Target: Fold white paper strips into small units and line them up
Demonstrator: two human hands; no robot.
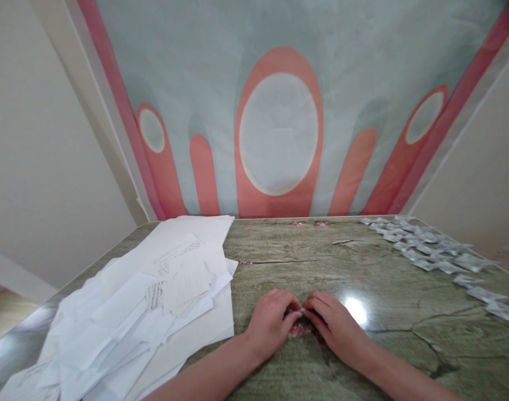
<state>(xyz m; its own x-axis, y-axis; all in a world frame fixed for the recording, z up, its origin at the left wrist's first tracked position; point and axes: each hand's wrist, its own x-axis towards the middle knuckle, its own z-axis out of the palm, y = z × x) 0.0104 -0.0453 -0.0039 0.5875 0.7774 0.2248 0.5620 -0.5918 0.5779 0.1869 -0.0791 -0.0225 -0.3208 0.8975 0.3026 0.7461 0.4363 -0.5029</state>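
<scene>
Both hands meet low at the centre, just above the wood-patterned table [279, 278]. My left hand [275, 318] has its thumb and fingers pinched on a small whitish piece [301, 311], which looks like paper. From the other side my right hand [330, 320] pinches the same piece. Most of that piece is hidden by the fingertips. On the left of the table lies a large, loose pile of white paper sheets [191, 278], some with print. Many small folded paper pieces [430, 248] are spread in rows at the right.
Behind the table's far edge hangs a grey-green backdrop [279, 128] with red-orange shapes and pale ovals. Pale walls stand on both sides. Light reflects off the tabletop to the right of my hands. The paper pile reaches the near left edge.
</scene>
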